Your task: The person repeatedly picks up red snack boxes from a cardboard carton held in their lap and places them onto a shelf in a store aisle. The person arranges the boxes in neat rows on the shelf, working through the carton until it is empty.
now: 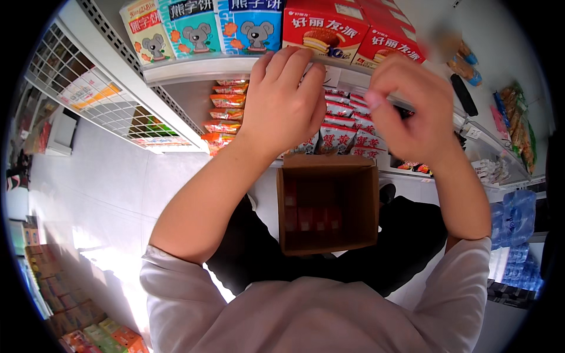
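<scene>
My left hand (pixel 284 95) reaches over the front edge of a white shelf (pixel 198 70), palm down. Its fingertips come up to the lower edge of a red pie box (pixel 324 28), but whether they touch it I cannot tell. A second red pie box (pixel 388 37) stands to the right of the first. Slightly blurred, my right hand (pixel 412 108) is curled in front of that second box, with a gap between thumb and fingers. No item shows in either hand. Below them, an open cardboard carton (pixel 373 212) holds several small red boxes (pixel 313 218) in its shadowed bottom.
Bagged biscuits (pixel 198 33) stand left of the pie boxes. Orange packets (pixel 227 108) and white-and-red snack packets (pixel 337 137) fill the shelf below. A wire rack panel (pixel 106 101) borders the left side. Wrapped water bottles (pixel 518 220) stand at right.
</scene>
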`<action>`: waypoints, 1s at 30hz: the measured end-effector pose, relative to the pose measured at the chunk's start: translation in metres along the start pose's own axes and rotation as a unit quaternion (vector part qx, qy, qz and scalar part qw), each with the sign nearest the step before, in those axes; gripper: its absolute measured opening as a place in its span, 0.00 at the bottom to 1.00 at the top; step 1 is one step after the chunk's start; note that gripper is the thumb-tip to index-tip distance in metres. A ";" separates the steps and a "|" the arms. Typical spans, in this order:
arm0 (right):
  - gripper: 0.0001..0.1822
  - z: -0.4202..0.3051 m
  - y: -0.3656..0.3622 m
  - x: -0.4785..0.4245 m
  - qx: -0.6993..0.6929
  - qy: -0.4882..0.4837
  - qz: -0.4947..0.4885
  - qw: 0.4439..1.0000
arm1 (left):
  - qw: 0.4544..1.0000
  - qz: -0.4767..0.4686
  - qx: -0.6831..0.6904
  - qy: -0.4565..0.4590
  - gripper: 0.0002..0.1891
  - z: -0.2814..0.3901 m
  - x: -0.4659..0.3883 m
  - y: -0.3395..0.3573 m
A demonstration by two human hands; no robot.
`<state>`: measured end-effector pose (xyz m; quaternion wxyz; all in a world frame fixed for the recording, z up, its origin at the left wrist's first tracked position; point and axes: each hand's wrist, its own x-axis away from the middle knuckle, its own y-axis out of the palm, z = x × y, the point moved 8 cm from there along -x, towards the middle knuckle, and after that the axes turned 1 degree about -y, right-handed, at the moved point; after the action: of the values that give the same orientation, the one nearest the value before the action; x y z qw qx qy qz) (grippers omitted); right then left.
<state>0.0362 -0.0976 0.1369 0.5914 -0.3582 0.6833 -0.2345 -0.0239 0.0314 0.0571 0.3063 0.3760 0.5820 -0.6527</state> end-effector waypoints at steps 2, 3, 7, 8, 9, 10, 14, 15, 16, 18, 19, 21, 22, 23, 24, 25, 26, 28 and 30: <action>0.06 -0.005 0.066 0.053 -0.127 0.130 -0.230 0.956 | 1.000 0.010 -0.006 0.014 0.17 -0.002 0.004 0.005; 0.05 -0.005 0.102 0.091 -0.178 0.215 -0.358 0.891 | 1.000 0.017 -0.003 0.026 0.17 0.000 0.004 0.007; 0.20 -0.028 0.205 0.216 -0.144 0.227 -0.731 0.627 | 0.999 0.017 -0.026 0.037 0.14 0.003 0.004 0.007; 0.20 -0.023 0.234 0.238 -0.150 0.253 -0.723 0.625 | 0.998 0.011 -0.033 0.046 0.13 0.008 0.001 0.005; 0.20 -0.017 0.267 0.264 -0.155 0.281 -0.716 0.620 | 0.998 0.008 -0.029 0.048 0.11 0.012 -0.002 0.001; 0.20 -0.012 0.296 0.275 -0.138 0.265 -0.714 0.633 | 0.998 0.007 -0.031 0.051 0.09 0.013 -0.006 -0.005; 0.20 0.019 0.425 0.336 -0.064 0.211 -0.692 0.687 | 1.000 -0.005 -0.008 0.025 0.09 0.011 -0.006 -0.003; 0.20 0.024 0.447 0.343 -0.057 0.208 -0.680 0.701 | 1.000 0.000 -0.013 0.023 0.09 0.010 -0.006 -0.003; 0.20 0.025 0.464 0.347 -0.057 0.212 -0.665 0.714 | 1.000 0.002 -0.011 0.026 0.09 0.009 -0.005 -0.002; 0.21 0.029 0.480 0.352 -0.097 0.263 -0.617 0.736 | 1.000 0.008 -0.005 0.029 0.09 0.010 -0.007 -0.001; 0.22 0.030 0.485 0.355 -0.115 0.286 -0.592 0.745 | 0.999 0.005 -0.010 0.036 0.09 0.012 -0.009 -0.002; 0.23 0.029 0.491 0.362 -0.134 0.324 -0.551 0.757 | 0.999 -0.003 -0.020 0.047 0.09 0.019 -0.011 -0.007; 0.23 0.027 0.492 0.366 -0.137 0.340 -0.537 0.760 | 0.999 0.005 -0.002 0.044 0.09 0.017 -0.011 -0.007; 0.24 0.027 0.491 0.373 -0.136 0.356 -0.530 0.758 | 0.999 0.014 0.015 0.042 0.09 0.015 -0.011 -0.006; 0.25 0.025 0.487 0.373 -0.141 0.369 -0.525 0.754 | 0.999 0.023 0.031 0.039 0.10 0.012 -0.010 -0.006; 0.29 0.021 0.482 0.378 -0.146 0.388 -0.531 0.739 | 0.998 0.032 0.030 0.044 0.10 0.011 -0.008 -0.005; 0.28 0.018 0.470 0.372 -0.078 0.361 -0.494 0.788 | 0.998 0.041 0.029 0.049 0.10 0.009 -0.006 -0.005; 0.27 0.008 0.453 0.371 0.043 0.331 -0.412 0.848 | 0.997 0.050 0.030 0.054 0.10 0.010 -0.006 -0.005; 0.28 0.013 0.475 0.405 0.122 0.371 -0.338 0.856 | 0.997 0.049 0.040 0.053 0.10 0.013 -0.011 -0.003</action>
<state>-0.0696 -0.1053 -0.4784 0.2174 -0.3787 0.6548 -0.6169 -0.0219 0.0188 0.0684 0.2910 0.4506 0.5515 -0.6389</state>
